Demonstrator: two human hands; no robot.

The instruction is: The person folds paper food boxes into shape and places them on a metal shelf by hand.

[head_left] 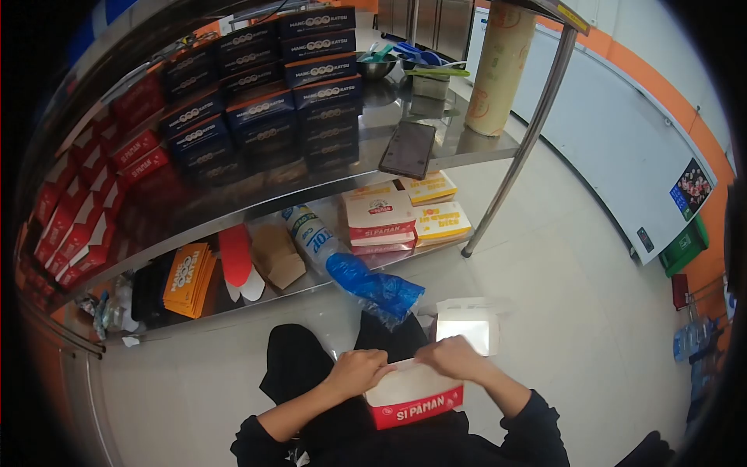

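A red cardboard food box (418, 408) marked SI PAMAN rests on my lap, its top open and the white inside showing. At its far left corner, my left hand (359, 373) is closed on the wall. My right hand (451, 358), slightly blurred, has its fingers curled over the far right edge. Just beyond it on the floor lies another box (467, 327), unfolded lid up, with a white inside. A blue and clear plastic package (373, 284) hangs off the lower shelf in front of my knees.
On the steel table (327, 175) are stacked dark blue boxes (320, 70), red boxes (82, 214), a phone (408, 149) and a plastic-wrap roll (502, 70). Beneath, a shelf holds yellow-and-white boxes (442, 221) and orange flat cartons (189, 282). The table leg (529, 136) stands right; a white freezer (615, 132) lies beyond.
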